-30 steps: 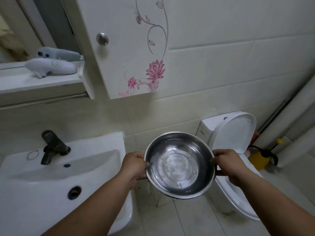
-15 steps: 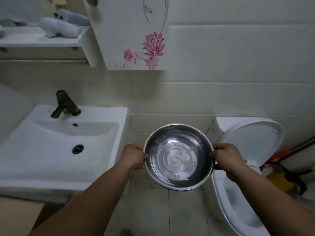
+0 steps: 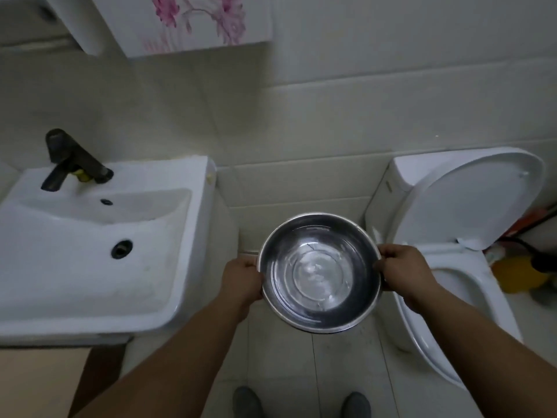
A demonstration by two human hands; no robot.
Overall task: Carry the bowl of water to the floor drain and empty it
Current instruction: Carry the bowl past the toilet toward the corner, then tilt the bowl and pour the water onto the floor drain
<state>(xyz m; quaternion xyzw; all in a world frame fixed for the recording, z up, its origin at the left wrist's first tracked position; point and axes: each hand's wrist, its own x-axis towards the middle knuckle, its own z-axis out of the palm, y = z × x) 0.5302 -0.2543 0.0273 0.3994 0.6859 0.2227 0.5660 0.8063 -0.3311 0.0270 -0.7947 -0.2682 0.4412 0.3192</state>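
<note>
A round steel bowl (image 3: 319,271) with clear water in it hangs level above the tiled floor, between the sink and the toilet. My left hand (image 3: 241,279) grips its left rim. My right hand (image 3: 404,274) grips the right rim. No floor drain shows in this view; the floor under the bowl is hidden.
A white sink (image 3: 90,254) with a dark tap (image 3: 70,164) stands at the left. An open white toilet (image 3: 458,254) stands at the right, with yellow and orange items (image 3: 515,273) beyond it. A flowered cabinet (image 3: 193,22) hangs above. My shoes (image 3: 247,402) show on the pale floor tiles (image 3: 283,366).
My view has tilted downward: the cabinet and shelf slid up out of frame, and the floor and my shoes came into sight. Both hands keep the same hold on the bowl.
</note>
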